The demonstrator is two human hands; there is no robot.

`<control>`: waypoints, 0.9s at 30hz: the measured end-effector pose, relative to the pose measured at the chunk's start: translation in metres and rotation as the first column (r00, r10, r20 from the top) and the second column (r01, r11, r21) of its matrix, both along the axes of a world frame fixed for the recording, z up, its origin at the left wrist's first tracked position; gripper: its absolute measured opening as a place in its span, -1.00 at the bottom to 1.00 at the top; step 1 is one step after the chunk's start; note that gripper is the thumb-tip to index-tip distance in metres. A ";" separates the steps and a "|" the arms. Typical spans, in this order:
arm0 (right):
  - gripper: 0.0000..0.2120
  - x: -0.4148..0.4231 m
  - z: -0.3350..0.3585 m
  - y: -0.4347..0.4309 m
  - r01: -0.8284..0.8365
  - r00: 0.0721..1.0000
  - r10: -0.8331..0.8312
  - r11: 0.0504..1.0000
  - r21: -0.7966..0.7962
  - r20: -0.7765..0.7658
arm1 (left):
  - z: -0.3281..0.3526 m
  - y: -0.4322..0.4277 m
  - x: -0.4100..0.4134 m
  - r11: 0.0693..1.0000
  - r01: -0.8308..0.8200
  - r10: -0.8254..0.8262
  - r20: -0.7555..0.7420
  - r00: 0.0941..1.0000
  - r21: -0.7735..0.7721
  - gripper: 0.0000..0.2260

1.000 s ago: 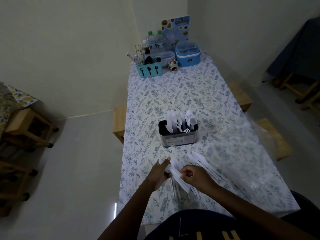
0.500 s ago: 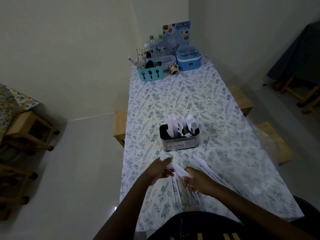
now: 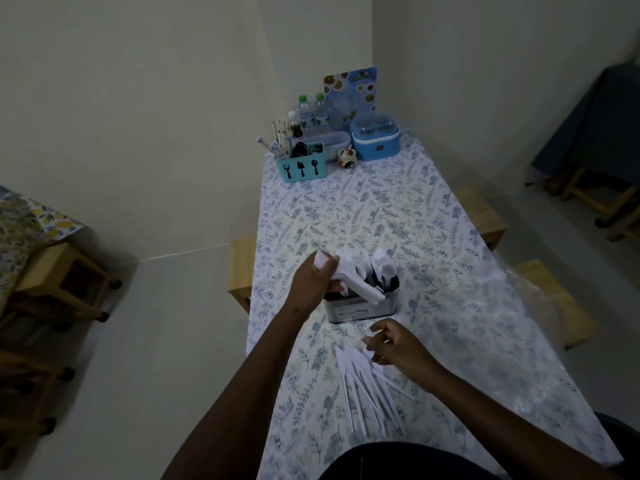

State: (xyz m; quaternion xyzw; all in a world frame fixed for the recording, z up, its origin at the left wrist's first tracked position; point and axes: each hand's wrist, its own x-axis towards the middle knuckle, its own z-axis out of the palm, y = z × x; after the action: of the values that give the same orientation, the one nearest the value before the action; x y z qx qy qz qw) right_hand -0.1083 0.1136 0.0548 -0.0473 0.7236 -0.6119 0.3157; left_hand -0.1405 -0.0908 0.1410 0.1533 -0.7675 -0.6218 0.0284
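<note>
1. The left hand is reaching forward with the arm stretched over the table. Its fingers are curling round a white paper-wrapped packet.
2. The right hand is hovering lower and nearer the person, just above the loose pile of packets. Its fingers are hanging loosely bent and gripping nothing. Whether the fingertips are touching the top of the pile is too dim to tell.
3. The two hands are working apart, one at the holder and one at the pile.
4. The held packet is long, flat and white. It is sticking out from both sides of the fist, and its lower end is slanting across the rim of the metal holder.
5. The holder is standing upright in the middle of the table, already bristling with white packets and plastic cutlery.
6. The pile is lying fanned out on the flowered cloth near the table's front edge.
7. Half a second ago both hands were meeting over the pile with packets between them. Now the left hand is up at the holder with one packet, and the right hand is staying behind, empty.
8. At the far end, a teal cutlery box, a blue container and water bottles are standing against the wall.
</note>
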 end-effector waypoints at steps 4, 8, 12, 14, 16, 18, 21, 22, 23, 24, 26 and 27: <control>-0.74 0.003 -0.002 -0.003 0.007 1.000 -0.007 0.999 0.035 -0.015 | 0.008 0.001 -0.037 0.986 0.068 -0.076 -0.052 0.996 -0.151 -0.71; -0.80 0.006 -0.008 -0.003 -0.009 0.999 0.012 0.997 0.082 -0.033 | 0.003 0.001 -0.065 0.947 0.129 -0.144 -0.030 0.989 -0.294 -0.63; -0.82 0.004 -0.012 -0.001 -0.006 0.998 0.014 0.994 0.111 -0.067 | -0.001 0.002 -0.076 0.870 0.197 -0.203 0.036 0.979 -0.452 -0.61; -0.84 0.001 -0.014 0.000 -0.011 0.995 0.024 0.991 0.134 -0.092 | -0.004 0.002 -0.076 0.842 0.229 -0.237 0.046 0.970 -0.488 -0.73; -0.86 -0.003 -0.017 0.000 -0.009 0.991 0.031 0.986 0.167 -0.132 | -0.009 0.002 -0.076 0.825 0.238 -0.249 0.050 0.967 -0.513 -0.72; -0.87 -0.009 -0.021 -0.001 0.007 0.982 0.033 0.978 0.208 -0.186 | -0.013 0.004 -0.075 0.800 0.251 -0.249 0.079 0.965 -0.545 -0.70; -0.83 -0.018 -0.020 -0.004 0.029 0.964 0.040 0.967 0.253 -0.264 | -0.018 0.010 -0.075 0.733 0.268 -0.273 0.091 0.958 -0.625 -0.72; -0.80 -0.021 -0.019 -0.006 0.041 0.956 0.040 0.963 0.267 -0.291 | -0.020 0.012 -0.075 0.705 0.273 -0.287 0.088 0.954 -0.655 -0.73; -0.78 -0.024 -0.019 -0.007 0.057 0.947 0.035 0.959 0.276 -0.318 | -0.022 0.014 -0.075 0.676 0.283 -0.301 0.095 0.949 -0.680 -0.74; -0.78 -0.027 -0.018 -0.007 0.073 0.940 0.030 0.956 0.284 -0.340 | -0.024 0.017 -0.074 0.646 0.296 -0.317 0.105 0.943 -0.704 -0.74; -0.77 -0.032 -0.015 -0.009 0.093 0.927 0.024 0.952 0.293 -0.375 | -0.030 0.021 -0.073 0.579 0.309 -0.335 0.126 0.934 -0.755 -0.74; -0.77 -0.035 -0.014 -0.009 0.104 0.920 0.019 0.951 0.290 -0.392 | -0.032 0.023 -0.073 0.533 0.300 -0.332 0.131 0.934 -0.791 -0.73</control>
State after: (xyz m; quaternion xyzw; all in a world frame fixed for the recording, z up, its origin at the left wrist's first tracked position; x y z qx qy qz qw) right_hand -0.1430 0.1045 0.0409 -0.1029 0.8584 -0.4779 0.1555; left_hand -0.2134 -0.0678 0.1093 -0.0281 -0.9777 -0.2079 -0.0051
